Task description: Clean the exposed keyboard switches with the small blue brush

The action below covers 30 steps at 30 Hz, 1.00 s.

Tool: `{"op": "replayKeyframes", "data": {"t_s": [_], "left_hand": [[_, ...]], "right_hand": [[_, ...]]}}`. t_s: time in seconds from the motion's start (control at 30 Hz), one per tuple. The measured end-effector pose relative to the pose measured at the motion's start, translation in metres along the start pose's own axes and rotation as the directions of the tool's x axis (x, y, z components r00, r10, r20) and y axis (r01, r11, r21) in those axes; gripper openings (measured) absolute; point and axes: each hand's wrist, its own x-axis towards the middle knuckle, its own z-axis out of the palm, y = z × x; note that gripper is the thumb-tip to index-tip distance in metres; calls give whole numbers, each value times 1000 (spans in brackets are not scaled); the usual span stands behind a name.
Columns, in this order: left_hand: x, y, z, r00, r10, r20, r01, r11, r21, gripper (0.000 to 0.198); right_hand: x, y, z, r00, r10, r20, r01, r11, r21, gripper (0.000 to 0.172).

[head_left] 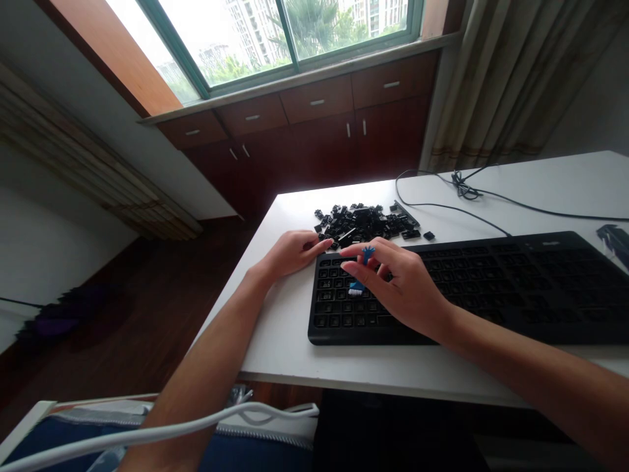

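Observation:
A black keyboard (472, 282) with its keycaps off at the left end lies on the white table, showing rows of square sockets. Above that left end, my right hand (407, 282) pinches a small blue cleaning brush (357, 286) between thumb and fingers. The brush's white bristles point down at the sockets. My left hand (295, 252) rests on the table by the keyboard's upper left corner, thumb and forefinger apart, their tips near the loose keycaps; its other fingers are mostly hidden. A heap of black keycaps (361, 223) lies behind the keyboard.
A black cable (462, 208) runs from the keyboard across the table (275, 354), bundled at the back. A dark object in clear wrapping (614, 239) sits at the right edge. In front at lower left is a white bar (171, 429) over dark blue fabric. Cabinets (314, 137) stand under the window.

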Motion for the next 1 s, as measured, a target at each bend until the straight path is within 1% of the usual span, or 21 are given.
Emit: {"op": "replayKeyframes", "data": {"t_s": [0.1, 0.2, 0.33, 0.47, 0.6, 0.7, 0.83, 1.0], "left_hand": [[0, 0, 0, 1000, -7, 2, 7, 1000, -2, 55], [0, 0, 0, 1000, -8, -4, 8, 1000, -2, 56], [0, 0, 0, 1000, -5, -19, 5, 1000, -17, 55], [-1, 0, -1, 999, 28, -27, -29, 999, -25, 55], [-2, 0, -2, 999, 40, -27, -41, 999, -23, 54], [-3, 0, -2, 999, 34, -27, -34, 999, -21, 55], [-3, 0, -3, 999, 41, -21, -42, 999, -15, 55], [-4, -2, -2, 999, 47, -23, -47, 999, -15, 55]], "right_hand": [[-1, 1, 1, 999, 39, -29, -39, 999, 18, 30], [-1, 0, 1, 999, -7, -54, 8, 1000, 13, 26], [-2, -3, 1, 995, -101, -9, 101, 994, -30, 15], [-2, -5, 0, 991, -132, 37, 134, 989, -63, 17], [-4, -4, 1, 997, -78, -1, 78, 996, -51, 18], [-3, -2, 2, 1000, 12, -26, -13, 1000, -8, 20], [-2, 1, 4, 992, 130, 6, -130, 991, 39, 26], [0, 3, 5, 985, 166, 40, -166, 986, 12, 26]]}}
